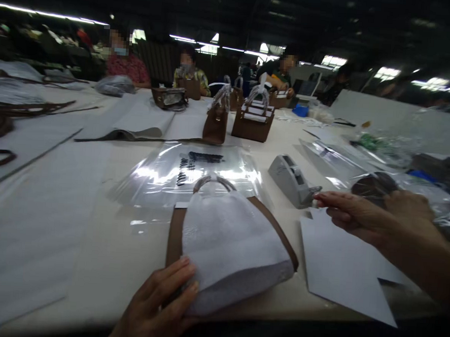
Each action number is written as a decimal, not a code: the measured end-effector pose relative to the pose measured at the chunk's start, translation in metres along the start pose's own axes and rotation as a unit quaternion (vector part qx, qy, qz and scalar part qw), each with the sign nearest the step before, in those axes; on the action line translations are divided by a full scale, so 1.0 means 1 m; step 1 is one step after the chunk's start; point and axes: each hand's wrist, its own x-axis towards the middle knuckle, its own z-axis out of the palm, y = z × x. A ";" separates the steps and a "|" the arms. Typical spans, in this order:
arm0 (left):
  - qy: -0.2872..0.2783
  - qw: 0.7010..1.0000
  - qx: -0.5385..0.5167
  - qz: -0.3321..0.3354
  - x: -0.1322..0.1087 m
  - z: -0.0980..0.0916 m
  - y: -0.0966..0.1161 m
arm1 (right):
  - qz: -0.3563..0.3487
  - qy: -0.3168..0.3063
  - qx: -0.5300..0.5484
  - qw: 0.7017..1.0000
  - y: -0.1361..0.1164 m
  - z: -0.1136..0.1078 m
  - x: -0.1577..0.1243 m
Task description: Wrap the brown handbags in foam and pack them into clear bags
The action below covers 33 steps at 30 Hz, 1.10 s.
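Observation:
A brown handbag (175, 235) lies on the table before me, its front covered by a white sheet of wrapping (232, 235). Its two handles (213, 180) point away from me and look wrapped. My left hand (159, 299) grips the near left edge of the bag and sheet, thumb and fingers closed on it. To the right of the bag stands a grey tape dispenser (291, 181). My right hand (354, 214) is at its cutting end, fingertips pinched on the tape (315, 198), of which little shows.
Clear plastic bags (160, 167) lie behind the handbag. White card sheets (345, 262) are under my right arm. Another hand (409, 205) shows beyond it, near a plastic-wrapped brown item (374, 185). Finished-looking handbags (252, 122) stand farther back, with people seated beyond.

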 end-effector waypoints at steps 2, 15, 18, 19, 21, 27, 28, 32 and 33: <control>-0.005 1.000 -0.007 0.009 0.006 -0.005 0.003 | 0.112 -0.148 0.108 0.977 -0.027 0.026 -0.033; -0.004 0.999 -0.012 0.039 0.013 -0.010 -0.002 | 0.289 -0.397 0.118 0.863 -0.049 0.155 -0.114; -0.024 0.998 -0.018 0.047 0.013 -0.010 -0.005 | 0.296 -0.384 0.114 0.867 -0.050 0.159 -0.113; -0.027 0.998 -0.020 0.051 0.013 -0.010 -0.006 | 0.298 -0.379 0.116 0.868 -0.050 0.161 -0.113; -0.034 0.998 -0.022 0.057 0.013 -0.010 -0.008 | 0.303 -0.368 0.116 0.871 -0.052 0.164 -0.112; -0.069 0.996 -0.020 0.048 0.017 -0.011 -0.009 | 0.317 -0.354 0.096 0.875 -0.059 0.169 -0.115; -0.074 0.996 -0.021 0.047 0.018 -0.012 -0.009 | 0.317 -0.352 0.095 0.876 -0.060 0.168 -0.118; -0.066 0.996 -0.034 0.042 0.016 -0.011 -0.008 | 0.329 -0.318 0.127 0.880 -0.059 0.165 -0.133; -0.065 0.996 -0.039 0.039 0.015 -0.010 -0.008 | 0.329 -0.309 0.140 0.881 -0.059 0.164 -0.136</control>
